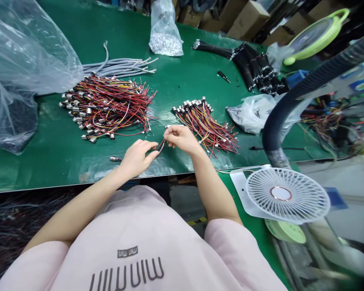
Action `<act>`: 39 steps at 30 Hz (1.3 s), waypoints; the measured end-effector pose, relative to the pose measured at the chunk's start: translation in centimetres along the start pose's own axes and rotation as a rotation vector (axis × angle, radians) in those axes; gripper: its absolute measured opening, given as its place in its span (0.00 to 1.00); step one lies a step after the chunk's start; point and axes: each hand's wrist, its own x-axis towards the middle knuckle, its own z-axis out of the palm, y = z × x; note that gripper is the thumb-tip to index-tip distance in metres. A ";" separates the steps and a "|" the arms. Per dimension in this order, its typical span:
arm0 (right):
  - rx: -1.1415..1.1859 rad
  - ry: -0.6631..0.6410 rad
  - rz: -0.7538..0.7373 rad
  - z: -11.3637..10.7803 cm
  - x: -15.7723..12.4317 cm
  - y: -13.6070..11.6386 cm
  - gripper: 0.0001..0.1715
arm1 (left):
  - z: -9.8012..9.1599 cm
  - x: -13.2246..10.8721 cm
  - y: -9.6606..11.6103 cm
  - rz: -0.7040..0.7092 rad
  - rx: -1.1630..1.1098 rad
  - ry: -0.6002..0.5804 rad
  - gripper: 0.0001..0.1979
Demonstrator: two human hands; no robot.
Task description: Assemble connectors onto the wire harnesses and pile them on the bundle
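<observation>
My left hand [137, 157] pinches a few thin wires [161, 148] of a connector lead between thumb and fingers. The lead's metal connector [115, 159] sticks out behind this hand, just above the green table. My right hand [181, 139] is closed with fingertips pressed together at the other end of these wires. A small pale piece shows above its fingers, too small to name. To the left lies a large heap of connector leads [109, 103] with red, yellow and black wires. Beside my right hand spreads a smaller pile of similar leads [208, 125], white ends toward me.
Grey cables [118, 67] and clear plastic bags [27, 48] lie at the left of the green table [87, 161]. Bundled black cables [248, 64] rest at the back right. A black hose [291, 97] arches near a white fan [288, 194] by the table's front edge.
</observation>
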 end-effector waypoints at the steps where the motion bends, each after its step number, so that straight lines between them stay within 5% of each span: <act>1: 0.073 -0.003 -0.010 0.0 -0.7 -0.5 0.06 | 0.0 0.3 0.2 -0.043 -0.077 0.000 0.14; 6: 0.196 -0.058 -0.109 0.4 -3.3 -3.5 0.06 | 0.2 1.6 1.0 -0.143 -0.635 -0.158 0.17; 8: 0.171 -0.037 -0.150 0.5 -3.8 -4.4 0.05 | 0.0 1.7 1.2 -0.150 -0.699 -0.182 0.18; 16: 0.236 -0.030 -0.124 0.3 -4.9 -5.5 0.07 | -1.8 0.4 1.2 0.000 -0.426 -0.159 0.16; 24: 0.336 0.215 -0.151 -2.0 -6.1 -4.7 0.06 | -3.6 -2.1 -1.9 0.165 -0.065 -0.180 0.15; 28: 0.294 0.379 -0.172 -3.6 -7.1 -3.1 0.05 | -5.0 -2.9 -3.2 0.138 -0.028 -0.190 0.15; 32: -0.097 0.483 -0.142 -4.0 -8.0 -1.5 0.05 | -5.3 -3.1 -4.0 0.052 -0.136 -0.240 0.16; 36: -0.679 0.615 -0.366 -1.9 -8.7 -3.1 0.10 | -5.3 -2.9 -4.2 0.017 -0.184 -0.312 0.15; 39: -0.753 0.352 -0.629 0.5 -8.0 -5.1 0.13 | -5.5 -2.7 -4.1 0.048 -0.192 -0.384 0.14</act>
